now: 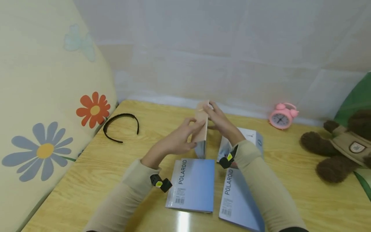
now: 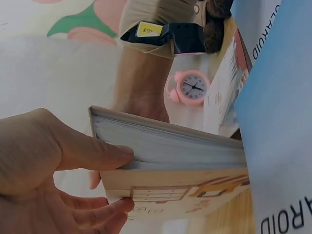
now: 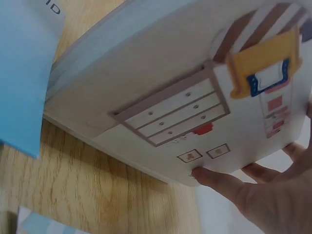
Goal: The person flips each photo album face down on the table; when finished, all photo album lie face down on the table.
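Note:
A thick photo album (image 1: 201,114) stands upright over the table, gripped by both hands. Its cover (image 3: 161,119) bears a drawn room with a chest of drawers and a yellow armchair. My left hand (image 1: 183,135) pinches it, thumb (image 2: 105,152) along the page edges and fingers against one cover. With my right hand (image 1: 219,120) I hold the album's far upper end, fingertips on the cover in the right wrist view. Nearer on the table lie a blue POLAROID album (image 1: 197,185) and a second blue POLAROID album (image 1: 242,199), the latter partly behind the right sleeve.
Another pictured album (image 1: 250,133) lies partly under the right forearm. A black headband (image 1: 120,117) is at the left, a pink alarm clock (image 1: 281,120) at the back right. A brown plush toy (image 1: 336,161) sits on the right; a flowered cushion-like surface (image 1: 43,96) borders the left.

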Demonstrator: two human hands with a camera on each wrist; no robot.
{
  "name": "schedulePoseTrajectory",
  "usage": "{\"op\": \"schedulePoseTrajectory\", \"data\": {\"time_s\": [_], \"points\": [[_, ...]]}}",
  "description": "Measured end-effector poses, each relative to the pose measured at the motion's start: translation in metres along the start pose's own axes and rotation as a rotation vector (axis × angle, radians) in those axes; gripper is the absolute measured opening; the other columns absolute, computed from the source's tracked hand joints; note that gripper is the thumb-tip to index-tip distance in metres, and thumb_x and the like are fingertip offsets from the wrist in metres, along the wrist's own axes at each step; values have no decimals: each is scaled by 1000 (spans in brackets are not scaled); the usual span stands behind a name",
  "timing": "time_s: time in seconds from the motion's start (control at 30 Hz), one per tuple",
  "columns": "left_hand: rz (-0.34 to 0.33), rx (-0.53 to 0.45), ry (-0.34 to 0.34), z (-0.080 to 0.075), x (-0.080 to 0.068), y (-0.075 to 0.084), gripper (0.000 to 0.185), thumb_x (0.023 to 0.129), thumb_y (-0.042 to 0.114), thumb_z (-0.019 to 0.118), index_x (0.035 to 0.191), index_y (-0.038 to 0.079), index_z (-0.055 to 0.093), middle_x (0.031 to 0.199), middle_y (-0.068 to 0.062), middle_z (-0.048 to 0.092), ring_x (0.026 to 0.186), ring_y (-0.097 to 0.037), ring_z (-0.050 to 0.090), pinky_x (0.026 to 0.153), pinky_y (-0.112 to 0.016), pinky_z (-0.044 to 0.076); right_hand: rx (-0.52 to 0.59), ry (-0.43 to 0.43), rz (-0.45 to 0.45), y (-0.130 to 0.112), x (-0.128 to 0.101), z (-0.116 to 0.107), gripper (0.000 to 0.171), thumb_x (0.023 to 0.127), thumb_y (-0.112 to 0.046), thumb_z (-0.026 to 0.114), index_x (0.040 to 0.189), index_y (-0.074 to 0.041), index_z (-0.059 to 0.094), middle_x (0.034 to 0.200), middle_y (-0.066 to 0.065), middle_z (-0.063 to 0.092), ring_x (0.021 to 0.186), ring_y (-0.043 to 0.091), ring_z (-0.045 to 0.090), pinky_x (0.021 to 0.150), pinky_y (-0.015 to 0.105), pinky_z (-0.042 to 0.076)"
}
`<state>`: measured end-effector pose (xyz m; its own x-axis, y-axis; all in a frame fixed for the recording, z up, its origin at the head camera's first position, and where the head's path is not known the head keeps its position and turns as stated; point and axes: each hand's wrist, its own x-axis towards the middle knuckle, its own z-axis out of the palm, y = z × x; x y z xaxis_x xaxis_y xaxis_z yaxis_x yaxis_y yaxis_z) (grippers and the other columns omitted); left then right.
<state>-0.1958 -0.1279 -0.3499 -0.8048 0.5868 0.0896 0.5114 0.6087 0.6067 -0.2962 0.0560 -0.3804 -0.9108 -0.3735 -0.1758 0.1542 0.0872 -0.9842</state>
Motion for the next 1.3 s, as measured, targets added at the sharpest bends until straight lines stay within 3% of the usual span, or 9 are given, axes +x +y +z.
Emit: {"op": "schedulePoseTrajectory", "data": {"time_s": [0.17,0.3,0.5,0.57,0.7,0.8,0.9,1.13,1.3], "points": [[6,17,-15,6,5,4,79,87,-1,70,156,8,31,156,-28,16,126,-38,46,99,-44,49,19,17,-7,2,-2,-4,56,105,-40,45,155,-25,26,134,21,46,122,38,51,93,58,49],[-4,7,-10,8,5,3,81,87,-1,70,156,7,30,156,-28,15,127,-39,46,101,-47,48,25,18,1,4,-1,-5,55,105,-38,45,155,-25,27,132,20,47,119,36,52,91,57,50],[-126,-228,91,21,1,-17,114,77,6,82,160,10,3,159,-22,17,126,-37,47,98,-53,48,-2,37,18,6,-1,-3,54,104,-39,47,154,-26,30,133,22,47,123,41,50,90,60,50],[-142,-289,93,29,1,-29,119,75,11,86,160,10,3,158,-19,24,126,-34,48,98,-51,48,-10,44,26,6,-1,-2,54,104,-40,48,153,-26,31,134,23,46,123,42,49,89,60,51],[-108,-335,9,46,2,-49,103,77,15,86,157,14,22,146,-11,45,123,-28,53,101,-47,46,-29,49,32,7,-1,1,59,103,-42,49,155,-26,28,137,22,46,125,42,48,89,60,51],[-108,-344,-38,53,2,-54,92,77,16,86,152,14,33,137,-10,54,120,-26,55,101,-46,45,-38,53,31,7,-1,3,62,102,-43,49,157,-25,26,139,22,46,126,41,48,90,59,51],[-134,-346,-40,56,2,-55,88,76,15,86,149,11,37,134,-12,56,120,-28,55,101,-48,46,-26,60,26,7,-1,5,64,102,-44,50,157,-24,25,139,22,45,127,41,48,90,57,52],[-148,-300,-30,52,3,-56,99,76,14,85,156,15,27,143,-13,50,128,-31,51,108,-51,38,58,62,22,10,-1,1,63,103,-41,49,158,-23,25,145,22,44,128,39,48,92,52,52],[-231,-228,-10,47,2,-58,110,74,15,86,158,5,16,148,-20,44,132,-35,45,111,-52,34,102,82,26,12,-1,-4,54,106,-29,47,156,-14,32,137,23,52,109,29,59,87,41,55]]}}
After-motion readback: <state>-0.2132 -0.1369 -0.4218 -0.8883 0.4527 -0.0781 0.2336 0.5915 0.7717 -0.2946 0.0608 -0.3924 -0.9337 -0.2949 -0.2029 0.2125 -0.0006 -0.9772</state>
